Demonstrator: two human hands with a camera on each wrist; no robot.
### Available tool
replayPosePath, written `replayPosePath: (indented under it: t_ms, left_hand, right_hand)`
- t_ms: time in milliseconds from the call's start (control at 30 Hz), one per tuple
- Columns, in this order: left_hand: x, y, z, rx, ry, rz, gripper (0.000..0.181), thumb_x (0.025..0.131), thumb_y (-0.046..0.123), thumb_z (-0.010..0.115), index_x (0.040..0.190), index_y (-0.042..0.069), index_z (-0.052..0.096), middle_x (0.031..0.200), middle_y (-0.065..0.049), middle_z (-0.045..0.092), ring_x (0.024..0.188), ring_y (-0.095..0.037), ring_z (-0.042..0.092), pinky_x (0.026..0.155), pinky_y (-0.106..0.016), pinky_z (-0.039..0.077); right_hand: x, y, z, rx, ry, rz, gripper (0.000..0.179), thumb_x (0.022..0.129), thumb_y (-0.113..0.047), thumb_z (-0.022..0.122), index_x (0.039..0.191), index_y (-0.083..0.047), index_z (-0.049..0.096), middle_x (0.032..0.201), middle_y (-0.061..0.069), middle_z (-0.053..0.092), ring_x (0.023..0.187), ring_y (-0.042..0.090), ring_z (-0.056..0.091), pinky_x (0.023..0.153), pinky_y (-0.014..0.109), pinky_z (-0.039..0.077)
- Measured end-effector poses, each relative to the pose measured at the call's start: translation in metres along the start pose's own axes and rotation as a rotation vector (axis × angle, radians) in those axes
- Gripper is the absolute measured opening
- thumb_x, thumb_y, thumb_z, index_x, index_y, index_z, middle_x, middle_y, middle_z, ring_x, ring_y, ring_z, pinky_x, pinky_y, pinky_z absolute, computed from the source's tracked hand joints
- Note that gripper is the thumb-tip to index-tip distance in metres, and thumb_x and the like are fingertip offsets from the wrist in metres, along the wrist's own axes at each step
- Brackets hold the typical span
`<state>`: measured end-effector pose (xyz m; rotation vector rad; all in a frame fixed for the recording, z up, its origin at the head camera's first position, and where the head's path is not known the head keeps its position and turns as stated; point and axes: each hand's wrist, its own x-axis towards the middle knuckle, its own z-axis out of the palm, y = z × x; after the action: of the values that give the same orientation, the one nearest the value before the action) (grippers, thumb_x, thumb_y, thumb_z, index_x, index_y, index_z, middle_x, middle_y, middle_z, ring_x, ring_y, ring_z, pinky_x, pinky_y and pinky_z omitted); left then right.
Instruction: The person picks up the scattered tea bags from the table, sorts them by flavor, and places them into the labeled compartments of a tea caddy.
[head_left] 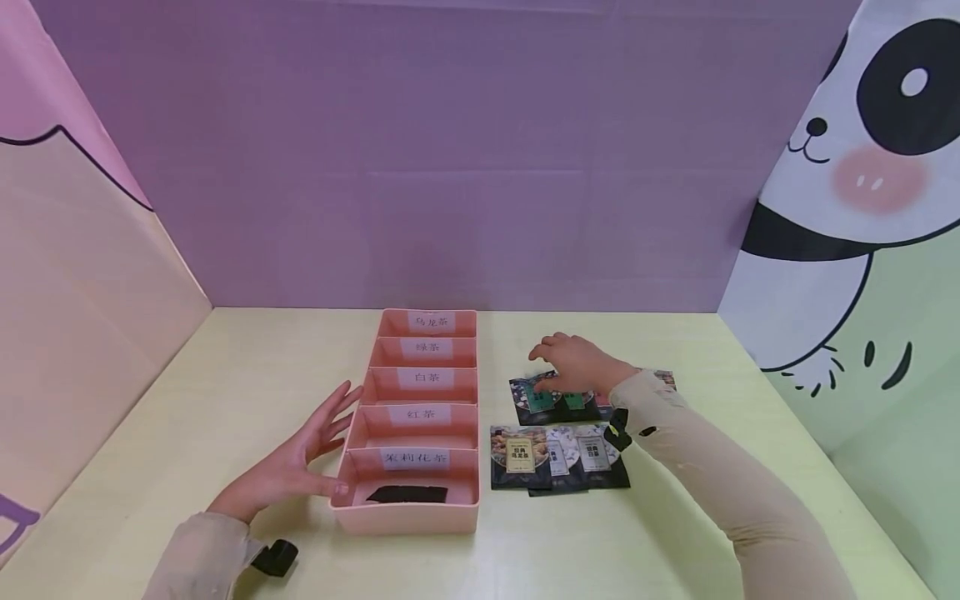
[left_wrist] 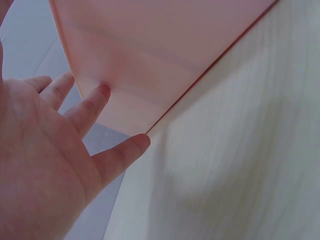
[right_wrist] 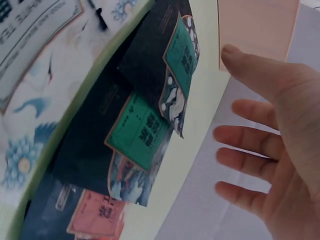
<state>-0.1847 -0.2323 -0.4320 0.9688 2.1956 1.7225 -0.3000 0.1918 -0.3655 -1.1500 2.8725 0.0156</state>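
A long pink organizer box (head_left: 405, 522) with labelled compartments stands on the table. My left hand (head_left: 300, 458) lies along its left side, thumb at the near left rim and fingers spread. In the left wrist view, the straight fingertips (left_wrist: 103, 91) meet the pink wall. A dark packet (head_left: 408, 494) lies in the nearest compartment. Over the back group of tea packets hovers my right hand (head_left: 581, 364), fingers extended and nothing held. Beneath it are green-labelled tea packets (right_wrist: 140, 130), overlapping one another, and a red-labelled packet (right_wrist: 100, 215), partly hidden by the right arm in the head view.
Nearer me, right of the box, lies a row of tea packets: one with a yellow label (head_left: 520, 456) and two with pale labels, the rightmost pale-labelled packet (head_left: 595, 454) close to the right sleeve. A purple backdrop (head_left: 480, 167) rises behind the table (head_left: 247, 358).
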Motion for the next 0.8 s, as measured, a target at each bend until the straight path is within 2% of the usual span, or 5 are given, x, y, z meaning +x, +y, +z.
replayPosePath:
  t_ms: [167, 333, 533, 800]
  left_hand:
    - [0.001, 0.001, 0.000, -0.001, 0.001, -0.011, 0.117, 0.079, 0.007, 0.080, 0.161, 0.021, -0.002, 0.164, -0.023, 0.002, 0.137, 0.007, 0.031, 0.102, -0.017, 0.031]
    - [0.002, 0.002, 0.000, 0.004, 0.005, -0.028, 0.117, 0.080, 0.010, 0.081, 0.161, 0.023, -0.002, 0.164, -0.021, 0.003, 0.137, 0.008, 0.031, 0.101, -0.018, 0.031]
    - [0.001, 0.002, 0.000, -0.002, 0.007, -0.028, 0.116, 0.080, 0.010, 0.081, 0.161, 0.023, -0.002, 0.164, -0.022, 0.002, 0.137, 0.009, 0.031, 0.102, -0.017, 0.031]
    - [0.000, 0.001, 0.001, -0.011, 0.010, -0.046, 0.115, 0.081, 0.014, 0.081, 0.161, 0.024, -0.001, 0.164, -0.021, 0.002, 0.136, 0.010, 0.031, 0.101, -0.016, 0.031]
  right_hand:
    - [0.006, 0.001, 0.004, 0.087, -0.149, 0.078, 0.068, 0.087, -0.043, 0.076, 0.138, -0.003, 0.054, 0.132, 0.016, 0.055, 0.119, 0.034, 0.052, 0.098, 0.050, 0.045]
    - [0.008, 0.004, 0.009, 0.141, -0.203, 0.124, 0.074, 0.086, -0.044, 0.077, 0.142, -0.004, 0.050, 0.142, 0.018, 0.049, 0.129, 0.037, 0.045, 0.103, 0.053, 0.041]
    - [0.008, 0.004, 0.013, 0.212, -0.202, 0.135, 0.070, 0.086, -0.038, 0.079, 0.141, -0.003, 0.051, 0.144, 0.019, 0.047, 0.131, 0.039, 0.043, 0.104, 0.052, 0.041]
    - [0.010, 0.006, 0.021, 0.221, -0.131, 0.125, 0.066, 0.083, -0.035, 0.082, 0.135, -0.002, 0.058, 0.133, 0.018, 0.053, 0.122, 0.038, 0.048, 0.099, 0.049, 0.045]
